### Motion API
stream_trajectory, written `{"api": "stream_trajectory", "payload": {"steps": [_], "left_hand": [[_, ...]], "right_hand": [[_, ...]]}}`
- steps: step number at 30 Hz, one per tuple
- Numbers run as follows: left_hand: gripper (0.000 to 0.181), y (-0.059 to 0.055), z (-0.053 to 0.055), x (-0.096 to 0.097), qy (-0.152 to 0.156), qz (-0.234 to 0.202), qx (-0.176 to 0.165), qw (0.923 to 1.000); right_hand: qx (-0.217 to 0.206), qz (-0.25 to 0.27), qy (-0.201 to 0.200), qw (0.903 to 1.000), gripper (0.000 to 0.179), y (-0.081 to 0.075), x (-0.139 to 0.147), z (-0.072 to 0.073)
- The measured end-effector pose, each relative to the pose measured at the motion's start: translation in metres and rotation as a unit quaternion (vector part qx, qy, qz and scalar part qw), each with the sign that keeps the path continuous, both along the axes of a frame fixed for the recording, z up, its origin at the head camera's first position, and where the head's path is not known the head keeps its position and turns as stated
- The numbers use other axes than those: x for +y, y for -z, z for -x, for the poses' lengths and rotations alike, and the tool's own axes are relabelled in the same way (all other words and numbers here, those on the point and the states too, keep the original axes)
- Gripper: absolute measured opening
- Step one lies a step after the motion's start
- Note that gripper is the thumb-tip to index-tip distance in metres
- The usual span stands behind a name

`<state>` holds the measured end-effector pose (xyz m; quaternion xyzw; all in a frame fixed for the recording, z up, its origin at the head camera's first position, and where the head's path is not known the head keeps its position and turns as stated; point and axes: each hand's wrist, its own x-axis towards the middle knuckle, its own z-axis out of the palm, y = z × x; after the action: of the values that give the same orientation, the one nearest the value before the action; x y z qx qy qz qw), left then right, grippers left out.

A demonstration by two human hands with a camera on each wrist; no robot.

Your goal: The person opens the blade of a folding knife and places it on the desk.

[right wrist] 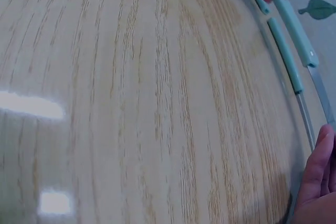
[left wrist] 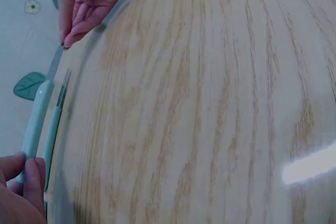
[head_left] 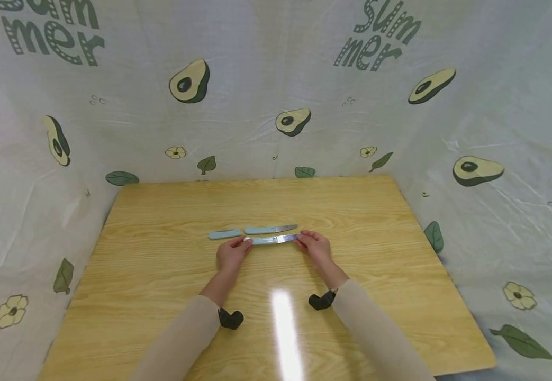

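1. On the wooden table (head_left: 128, 286), around mid-width, we count 3 knives with pale blue handles, grouped near each other.
2. Nearest the person is the held knife (head_left: 262, 241), stretched between 2 hands: handle to the left, bare metal blade extended to the right.
3. Left hand (head_left: 230, 256): thumb and fingers clamped together on the butt end of that handle. We see this grip clearly in the left wrist view.
4. Right hand (head_left: 317, 248): thumb and fingertips pinched together on the blade's tip, covering it.
5. Just behind, roughly parallel, we note the 2nd knife (head_left: 259, 230), lying on the table with its blade out, also pointing right.
6. Left of that, nearly in line end to end, lies the folded knife (head_left: 225, 234); we see its handle close behind the left hand.
7. At the wrists we record 2 black pieces (head_left: 230, 319), beside pale sleeves (head_left: 185, 336).
8. Around the table hangs a whitish cloth (head_left: 252, 58), printed with avocados, leaves, flowers and "summer" lettering. Closer to the person, we log a bright streak of reflected light (head_left: 286, 333) on the wood.
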<state>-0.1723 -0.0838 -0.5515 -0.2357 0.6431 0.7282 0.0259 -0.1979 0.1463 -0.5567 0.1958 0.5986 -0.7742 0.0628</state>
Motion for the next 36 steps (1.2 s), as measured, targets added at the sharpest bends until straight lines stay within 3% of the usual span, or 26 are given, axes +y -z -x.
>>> {"api": "stream_trajectory", "payload": {"steps": [2, 5, 8, 17, 25, 36], "left_hand": [[0.036, 0.003, 0.000, 0.002, -0.001, 0.060, -0.002, 0.9982], [0.034, 0.007, -0.002, 0.003, 0.009, 0.149, -0.008, 0.9888], [0.032, 0.011, -0.002, 0.003, 0.018, 0.201, -0.009, 0.9795], [0.034, 0.008, 0.000, 0.006, 0.016, 0.233, 0.013, 0.9722], [0.030, 0.008, 0.002, 0.012, -0.037, 0.237, 0.002, 0.9708], [0.028, 0.008, 0.002, 0.016, -0.072, 0.217, -0.023, 0.9733]], "right_hand": [[0.000, -0.015, 0.000, 0.9999, 0.033, 0.002, -0.001, 0.002], [-0.008, -0.037, 0.006, 0.9992, 0.032, 0.003, -0.002, 0.004], [-0.013, -0.065, 0.007, 0.9978, 0.032, 0.004, -0.003, 0.006], [-0.032, -0.100, -0.002, 0.9945, 0.035, -0.001, -0.003, 0.013], [-0.011, -0.100, 0.003, 0.9949, 0.027, -0.002, -0.007, 0.013], [-0.048, -0.114, 0.033, 0.9918, 0.029, -0.001, -0.009, 0.016]]}}
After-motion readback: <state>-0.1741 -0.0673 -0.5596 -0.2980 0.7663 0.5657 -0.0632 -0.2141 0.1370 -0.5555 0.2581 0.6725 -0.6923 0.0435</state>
